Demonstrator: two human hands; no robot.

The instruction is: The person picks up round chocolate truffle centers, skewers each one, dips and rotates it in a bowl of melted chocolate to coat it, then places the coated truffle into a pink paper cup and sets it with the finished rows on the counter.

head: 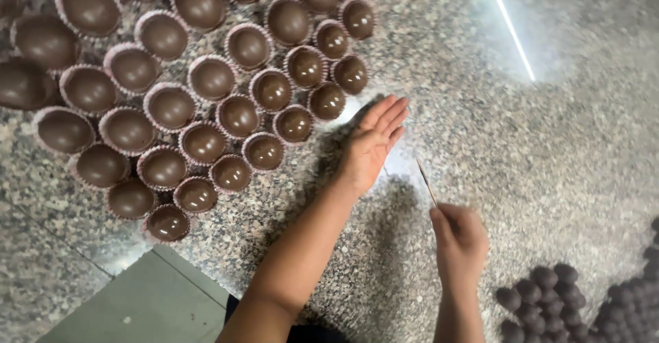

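Many brown chocolate cups (237, 115) sit in rows on the speckled stone counter (549, 144). Each one looks like a shiny half shell in a frilly paper case. They fill the top left part of the counter, packed close and touching each other.

The left hand (371, 144) lies flat and open just beside the rows, near the cup at the corner (327, 101). Its fingers are straight and together, and it holds nothing.

The right hand (458, 237) is lower down, near the person's body. Its fingers are pinched shut on a thin stick (426, 182), which points up toward the left hand (I cannot tell what the stick is made of).

At the bottom right there is a pile of small dark round balls (542, 295), well apart from the cups. They look a bit blurry.

It looks like lots of cups are already made and set out. The balls are not in any cup yet, so I think that part is left to do.
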